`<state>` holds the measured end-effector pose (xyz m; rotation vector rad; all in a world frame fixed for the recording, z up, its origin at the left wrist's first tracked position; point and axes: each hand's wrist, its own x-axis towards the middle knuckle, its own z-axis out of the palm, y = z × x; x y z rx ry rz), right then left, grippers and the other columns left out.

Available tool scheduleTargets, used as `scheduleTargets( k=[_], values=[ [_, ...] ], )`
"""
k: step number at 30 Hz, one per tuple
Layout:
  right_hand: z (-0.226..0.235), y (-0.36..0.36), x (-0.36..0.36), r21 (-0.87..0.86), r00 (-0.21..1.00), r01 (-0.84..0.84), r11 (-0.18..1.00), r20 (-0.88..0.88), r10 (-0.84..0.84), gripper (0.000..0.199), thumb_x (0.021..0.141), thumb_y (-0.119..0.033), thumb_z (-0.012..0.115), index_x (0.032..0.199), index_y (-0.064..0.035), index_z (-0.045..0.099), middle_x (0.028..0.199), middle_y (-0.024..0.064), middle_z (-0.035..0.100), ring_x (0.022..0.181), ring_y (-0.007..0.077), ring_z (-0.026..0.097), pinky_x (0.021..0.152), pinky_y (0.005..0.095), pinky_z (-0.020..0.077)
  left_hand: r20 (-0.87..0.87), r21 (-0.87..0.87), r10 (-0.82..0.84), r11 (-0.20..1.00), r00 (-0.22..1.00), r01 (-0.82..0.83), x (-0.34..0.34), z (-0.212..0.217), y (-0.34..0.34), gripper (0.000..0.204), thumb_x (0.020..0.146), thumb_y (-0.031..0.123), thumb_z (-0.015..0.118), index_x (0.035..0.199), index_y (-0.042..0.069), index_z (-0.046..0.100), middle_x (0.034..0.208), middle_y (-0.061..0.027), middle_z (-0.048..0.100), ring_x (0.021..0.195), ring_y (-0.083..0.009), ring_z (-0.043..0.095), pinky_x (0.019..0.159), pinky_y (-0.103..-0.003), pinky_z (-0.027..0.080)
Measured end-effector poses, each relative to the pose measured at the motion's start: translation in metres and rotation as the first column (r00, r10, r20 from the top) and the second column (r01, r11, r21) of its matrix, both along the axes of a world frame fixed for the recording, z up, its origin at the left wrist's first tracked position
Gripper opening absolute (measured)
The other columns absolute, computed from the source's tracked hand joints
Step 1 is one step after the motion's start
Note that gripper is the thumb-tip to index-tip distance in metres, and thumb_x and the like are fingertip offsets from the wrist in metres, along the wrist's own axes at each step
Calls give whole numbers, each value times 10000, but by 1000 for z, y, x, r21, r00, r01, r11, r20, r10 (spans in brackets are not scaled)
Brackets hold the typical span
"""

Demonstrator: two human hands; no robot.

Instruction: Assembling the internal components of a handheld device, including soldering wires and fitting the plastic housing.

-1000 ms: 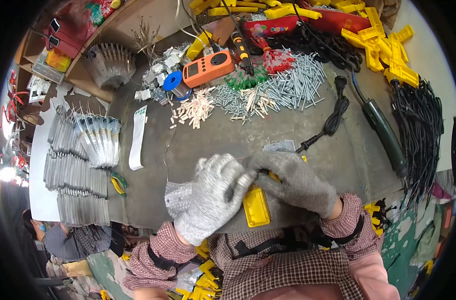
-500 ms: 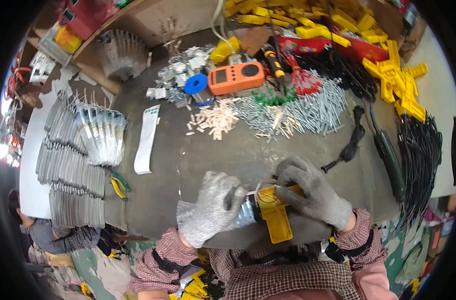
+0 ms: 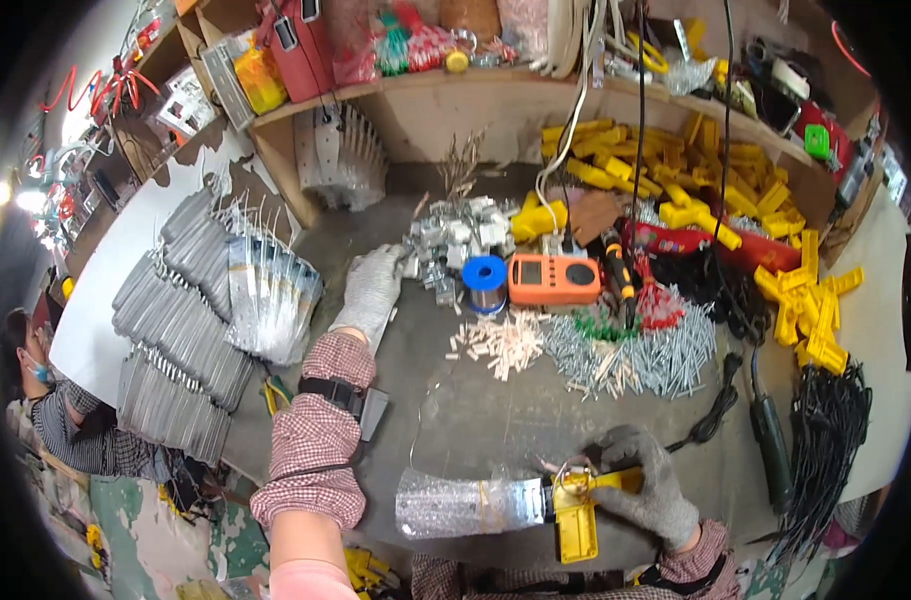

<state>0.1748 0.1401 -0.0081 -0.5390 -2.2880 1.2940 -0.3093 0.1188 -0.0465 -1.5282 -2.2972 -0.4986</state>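
Note:
My left hand (image 3: pixel 370 287), in a grey glove, stretches out to the left edge of a pile of small silvery metal pieces (image 3: pixel 460 235). Its fingers reach forward at the pile, and their tips are partly lost against the metal. My gloved right hand (image 3: pixel 647 487) grips a yellow plastic housing (image 3: pixel 576 530) near the front edge of the table. Thin wires loop over the housing's upper part. Joined to the housing's left side is a bubble-wrapped cylinder (image 3: pixel 465 505) with a dark end, lying on the tabletop.
Behind the housing are pale small sleeves (image 3: pixel 502 340), many screws (image 3: pixel 640 355), a solder spool (image 3: pixel 485 284) and an orange meter (image 3: pixel 553 279). Stacked grey rods (image 3: pixel 180 330) lie left, near green-yellow pliers (image 3: pixel 275 395). A soldering iron (image 3: pixel 770 450) and black cables (image 3: pixel 825 430) lie right.
My left hand has let go of the wrapped cylinder and moved far forward and left to the metal pile. My right hand still holds the yellow housing. The view has tilted up, showing more shelf.

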Motion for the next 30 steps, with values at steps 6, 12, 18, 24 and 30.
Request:
scheduleTargets(
  k=[6, 12, 18, 24, 30],
  values=[
    [-11, 7, 5, -45, 999, -14, 999, -37, 12, 572, 749, -214, 863, 1174, -32, 525, 1163, 174, 594, 1029, 292, 623, 869, 382, 525, -46, 103, 105, 990, 993, -99, -23, 68, 9, 201, 961, 253, 582, 1092, 113, 642, 881, -124, 700, 807, -359, 682, 746, -475, 543],
    [-2, 11, 10, 177, 979, 158, 971, -158, -131, 406, 790, -31, 720, 1161, -22, 556, 1165, 145, 575, 1008, 240, 615, 840, 335, 519, 762, 218, -34, 954, 647, -207, -9, 98, 5, 286, 933, 259, 629, 1027, 4, 716, 717, -62, 681, 531, -117, 560, 509, -269, 444],
    [20, 7, 16, 36, 950, 239, 970, -216, -226, 281, 836, 23, 638, 1108, -1, 571, 1114, 140, 587, 992, 227, 630, 844, 325, 521, 897, -140, -72, 889, 435, 436, 50, 124, -18, 365, 1020, 328, 497, 1143, 42, 687, 708, 46, 512, 539, -35, 412, 478, -205, 323],
    [43, -16, 12, 267, 956, 205, 942, -261, -134, 446, 787, -64, 776, 1194, -30, 597, 1244, 193, 586, 1120, 342, 596, 905, 402, 533, 937, 345, -350, 921, -4, 179, 214, 149, -65, 437, 1068, 359, 418, 1236, -7, 588, 735, 56, 505, 571, -27, 409, 508, -186, 333],
    [50, -59, -17, -85, 944, 94, 992, -309, -116, 476, 779, -118, 842, 1086, -19, 492, 1104, 153, 588, 928, 220, 657, 738, 313, 563, 863, 489, -454, 860, -222, 144, 323, 158, -98, 426, 1065, 325, 403, 1299, -14, 512, 694, 55, 406, 553, -57, 372, 503, -207, 319]
  ],
)
